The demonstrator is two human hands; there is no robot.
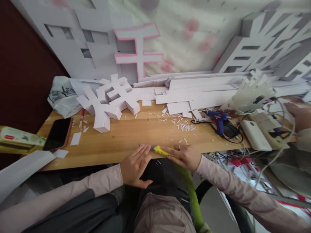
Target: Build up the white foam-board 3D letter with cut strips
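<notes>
Near the front edge of the wooden table [116,147], my right hand [188,157] grips a yellow utility knife [161,150], its grey front end pointing left. My left hand [136,166] is held out with its fingers straight and together, thumb apart. Its fingertips are at the table edge by the knife's front end, partly hiding it. Whether they touch the blade or something thin under it, I cannot tell. Beyond the hands, white three-dimensional cut-out characters [103,113] lie on the table. Small white scraps [184,125] are scattered beyond my right hand.
A phone [58,133] and plastic bag [63,95] lie at left. White strips [201,89] run along the back. At right are a blue glue gun [218,119], a white power bank-like box [255,135], a tub of strips [245,97], cables and another person's hand [297,111].
</notes>
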